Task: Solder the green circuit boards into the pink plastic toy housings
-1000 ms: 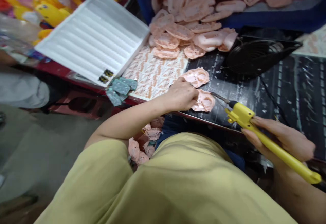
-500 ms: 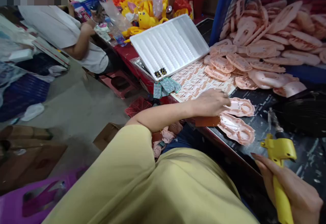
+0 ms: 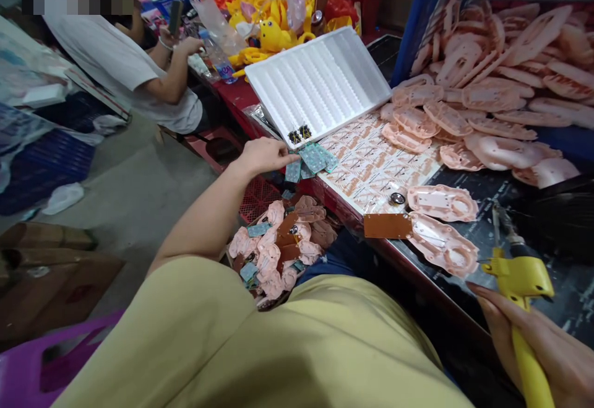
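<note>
My left hand [image 3: 264,155] reaches out flat, its fingertips at a small stack of teal blister cards [image 3: 312,158], and it holds nothing. My right hand [image 3: 533,349] grips a yellow soldering iron [image 3: 520,278], with the metal tip pointing away from me. Near that tip lie two pink moulded plastic shells [image 3: 443,244] on the black tabletop [image 3: 547,309]. A brown circuit board [image 3: 387,225] lies beside them, and a small metal ring [image 3: 397,198] rests on a printed sheet [image 3: 366,160]. More pink shells and teal cards [image 3: 273,253] are heaped in a container against my lap.
A white ribbed foam tray [image 3: 320,83] stands behind the printed sheet. A large heap of pink shells [image 3: 482,86] fills the back right, beside a black fan [image 3: 557,219]. Yellow toys [image 3: 273,33] lie beyond, and a co-worker in white [image 3: 125,73] sits at the far left.
My left hand has moved left, from the pink shells to the teal cards. The metal ring now shows on the printed sheet. The view has swung, showing the heap by my lap.
</note>
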Demonstrator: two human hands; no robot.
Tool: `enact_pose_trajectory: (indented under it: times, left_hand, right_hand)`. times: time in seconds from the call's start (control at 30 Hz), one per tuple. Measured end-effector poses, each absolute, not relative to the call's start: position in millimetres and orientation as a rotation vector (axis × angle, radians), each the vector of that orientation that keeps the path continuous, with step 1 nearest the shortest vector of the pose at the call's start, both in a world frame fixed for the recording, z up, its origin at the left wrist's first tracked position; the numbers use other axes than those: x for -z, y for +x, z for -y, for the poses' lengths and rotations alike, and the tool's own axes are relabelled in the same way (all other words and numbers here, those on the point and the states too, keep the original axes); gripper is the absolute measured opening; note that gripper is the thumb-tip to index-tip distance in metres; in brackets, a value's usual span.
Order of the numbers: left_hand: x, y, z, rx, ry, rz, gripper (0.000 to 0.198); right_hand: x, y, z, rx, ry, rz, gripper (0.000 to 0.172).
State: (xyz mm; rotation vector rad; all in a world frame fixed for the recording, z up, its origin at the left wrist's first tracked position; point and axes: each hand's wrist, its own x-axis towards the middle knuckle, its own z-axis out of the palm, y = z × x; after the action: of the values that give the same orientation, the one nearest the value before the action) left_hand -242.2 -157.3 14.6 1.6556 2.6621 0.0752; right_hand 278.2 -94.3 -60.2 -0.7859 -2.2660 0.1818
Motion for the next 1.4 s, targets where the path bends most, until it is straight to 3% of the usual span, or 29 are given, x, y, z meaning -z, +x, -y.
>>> enact_pose_trajectory:
  times: [0.3, 0.47, 0.7, 0.77, 0.9, 0.97, 1.17, 1.4]
  left_hand:
    - [-12.6, -240.2, 133.0, -0.476, 1.755, -2.76, 0.036]
    - [-2.8, -232.7, 104.7, -0.674, 1.763, -2.807, 0.031]
    - [16.3, -235.5, 76.5, -1.263, 1.478, -2.432, 0.032]
    - [18.3, -244.8, 66.4, -1.471, 1.355, -2.283, 0.037]
    - [3.7, -259.5, 47.5, -1.728, 1.273, -2.166, 0.067]
    - [-11.7, -252.2, 41.4, -1.776, 1.3, -2.115, 0.069]
    - [-44.3, -165.7, 40.9, -1.535, 1.498, -1.615, 0.02]
    - [-33.8, -72.8, 18.4, -0.647, 2.032, -1.287, 0.019]
  right_hand:
    - [49.5, 266.3, 55.4, -0.015, -0.853, 2.257, 0.054]
    - [49.0, 232.6, 4.3, 0.033, -0.678, 2.266, 0.031]
    - [58.0, 211.6, -33.2, 0.06, -0.686, 2.457, 0.026]
    - [60.5, 211.2, -35.1, 0.086, -0.645, 2.507, 0.026]
    - [63.2, 214.2, -33.5, 0.216, -0.673, 2.552, 0.035]
    - [62.6, 216.6, -32.1, 0.291, -0.701, 2.55, 0.037]
    - [56.6, 226.1, -19.9, 0.354, -0.657, 2.542, 0.029]
    - [51.1, 234.8, 16.3, 0.278, -0.844, 2.525, 0.017]
